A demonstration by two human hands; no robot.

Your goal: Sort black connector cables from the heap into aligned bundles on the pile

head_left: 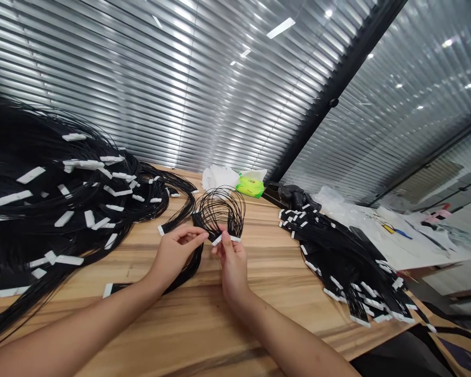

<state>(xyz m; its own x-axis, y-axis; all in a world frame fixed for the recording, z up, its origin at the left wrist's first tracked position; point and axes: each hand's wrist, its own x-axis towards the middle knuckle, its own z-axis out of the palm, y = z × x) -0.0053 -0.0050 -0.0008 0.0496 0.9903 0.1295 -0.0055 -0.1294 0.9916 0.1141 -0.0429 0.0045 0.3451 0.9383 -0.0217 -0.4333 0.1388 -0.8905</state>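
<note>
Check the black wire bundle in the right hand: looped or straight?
Looped: its thin black wires arch up and back from the white plastic end strip pinched in the right hand.

Bright, even light; curved wide-angle edges

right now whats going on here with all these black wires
A person is handling a small loop of thin black wires at a wooden table. The right hand pinches a white connector strip at the loop's end, with the left hand close beside it. A large heap of wires with white strips lies to the left, and a bundle of them to the right.
</note>
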